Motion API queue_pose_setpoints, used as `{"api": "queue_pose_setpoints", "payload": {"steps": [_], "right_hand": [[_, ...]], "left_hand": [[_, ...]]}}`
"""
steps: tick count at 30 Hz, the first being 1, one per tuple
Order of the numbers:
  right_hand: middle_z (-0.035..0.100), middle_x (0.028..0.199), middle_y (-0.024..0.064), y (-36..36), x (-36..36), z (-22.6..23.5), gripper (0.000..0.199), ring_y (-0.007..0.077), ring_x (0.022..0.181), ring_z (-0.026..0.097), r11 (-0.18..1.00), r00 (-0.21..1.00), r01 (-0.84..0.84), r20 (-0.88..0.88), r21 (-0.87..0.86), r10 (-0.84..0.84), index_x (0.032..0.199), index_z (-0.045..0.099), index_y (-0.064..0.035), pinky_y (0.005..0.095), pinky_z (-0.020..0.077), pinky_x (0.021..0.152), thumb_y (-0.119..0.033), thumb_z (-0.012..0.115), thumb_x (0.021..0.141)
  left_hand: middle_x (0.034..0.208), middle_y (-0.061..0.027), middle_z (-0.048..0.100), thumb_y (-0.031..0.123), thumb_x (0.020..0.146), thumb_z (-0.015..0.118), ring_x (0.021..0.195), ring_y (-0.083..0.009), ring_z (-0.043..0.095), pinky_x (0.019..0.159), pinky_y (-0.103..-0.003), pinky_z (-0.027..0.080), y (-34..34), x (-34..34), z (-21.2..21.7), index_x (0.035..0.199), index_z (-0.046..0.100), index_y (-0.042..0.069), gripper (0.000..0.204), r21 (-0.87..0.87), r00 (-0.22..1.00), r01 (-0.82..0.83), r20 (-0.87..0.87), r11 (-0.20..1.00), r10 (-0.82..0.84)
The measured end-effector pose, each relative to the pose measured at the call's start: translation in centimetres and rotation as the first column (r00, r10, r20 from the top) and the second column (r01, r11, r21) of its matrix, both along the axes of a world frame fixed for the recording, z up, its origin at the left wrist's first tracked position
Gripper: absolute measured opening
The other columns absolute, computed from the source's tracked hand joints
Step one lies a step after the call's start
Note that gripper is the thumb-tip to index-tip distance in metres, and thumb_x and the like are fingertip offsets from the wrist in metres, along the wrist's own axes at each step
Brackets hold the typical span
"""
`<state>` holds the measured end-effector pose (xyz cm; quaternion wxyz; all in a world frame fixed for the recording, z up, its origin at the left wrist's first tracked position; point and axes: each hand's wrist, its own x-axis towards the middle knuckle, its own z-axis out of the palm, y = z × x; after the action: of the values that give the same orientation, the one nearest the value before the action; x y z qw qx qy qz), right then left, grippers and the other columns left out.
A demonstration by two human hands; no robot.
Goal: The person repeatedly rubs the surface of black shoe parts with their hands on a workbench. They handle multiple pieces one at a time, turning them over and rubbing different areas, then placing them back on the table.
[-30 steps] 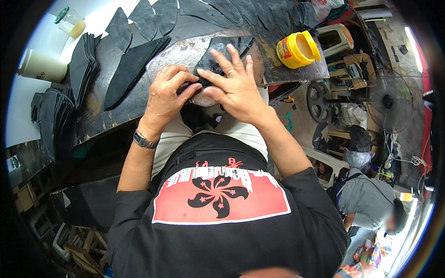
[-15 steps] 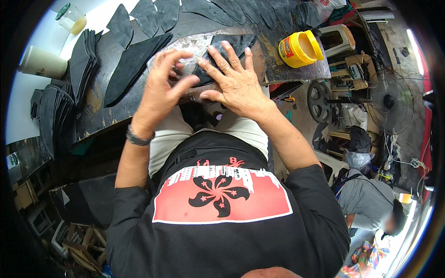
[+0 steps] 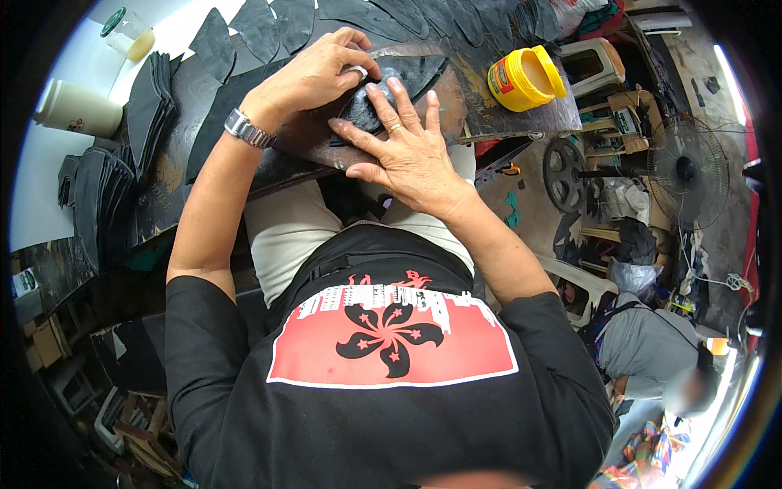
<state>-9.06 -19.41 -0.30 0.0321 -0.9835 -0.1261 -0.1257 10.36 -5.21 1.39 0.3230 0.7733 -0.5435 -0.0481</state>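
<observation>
My right hand (image 3: 414,153) lies with its fingers spread on a dark, leather-like piece (image 3: 419,75), which looks glossy and wrinkled near the fingertips. At the piece's left edge is my left hand (image 3: 338,65), its fingers curled together; a small pale spot shows at the fingertips, but what they pinch is hidden. Under the piece shows a brown rounded board (image 3: 314,145). Beside my left forearm rests a larger black cut piece (image 3: 216,130), partly covered by that arm.
An open yellow tub (image 3: 513,81) stands right of my hands. Stacks of black cut pieces (image 3: 151,110) lie at the left, near a pale cup (image 3: 81,110) and a glass jar (image 3: 128,34). A fan (image 3: 686,169) and another person (image 3: 648,346) are at the right.
My left hand has moved up and right, from hovering with fingers apart to curled at the piece's edge. The clear shiny sheet left of the piece no longer shows there; brown board is visible.
</observation>
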Motion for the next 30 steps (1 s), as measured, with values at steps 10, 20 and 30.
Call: {"api": "queue_pose_setpoints", "payload": {"steps": [10, 20, 30], "right_hand": [[0.026, 0.167, 0.0177, -3.4, -0.1, 0.7, 0.070, 0.0411, 0.157, 0.013, 0.957, 0.987, 0.158, -0.033, 0.243, -0.154, 0.151, 0.051, -0.0181, 0.0723, 0.0066, 0.118, -0.066, 0.043, 0.101], [0.026, 0.166, 0.0215, -1.1, -1.5, 0.0, 0.093, 0.0397, 0.158, 0.009, 0.982, 0.984, 0.176, 0.002, 0.073, -0.177, 0.152, 0.046, -0.0015, 0.0730, 0.0012, 0.118, -0.075, 0.043, 0.094], [0.022, 0.169, 0.0177, 0.6, -1.8, -0.2, 0.082, 0.0401, 0.158, 0.008, 0.992, 0.999, 0.023, -0.038, 0.123, -0.018, 0.158, 0.041, -0.0172, 0.0758, 0.0046, 0.117, -0.070, 0.048, 0.095]], "left_hand": [[0.132, -0.0124, 0.058, 0.022, 0.083, 0.079, 0.125, -0.0326, 0.057, 0.109, -0.040, 0.045, -1.4, 0.2, 0.5, 0.107, 0.076, 0.010, 0.026, 0.047, 0.993, -0.040, 0.117, 0.998, 0.035], [0.129, -0.0145, 0.063, 0.028, 0.083, 0.079, 0.122, -0.0346, 0.059, 0.107, -0.042, 0.046, -2.8, 0.9, -0.2, 0.125, 0.071, 0.011, 0.046, 0.103, 0.988, -0.122, 0.108, 0.987, 0.111], [0.123, -0.0133, 0.069, 0.033, 0.084, 0.078, 0.116, -0.0349, 0.065, 0.099, -0.045, 0.051, -2.5, 0.4, -0.2, 0.122, 0.074, 0.013, 0.044, 0.046, 0.983, -0.145, 0.119, 0.988, 0.139]]}}
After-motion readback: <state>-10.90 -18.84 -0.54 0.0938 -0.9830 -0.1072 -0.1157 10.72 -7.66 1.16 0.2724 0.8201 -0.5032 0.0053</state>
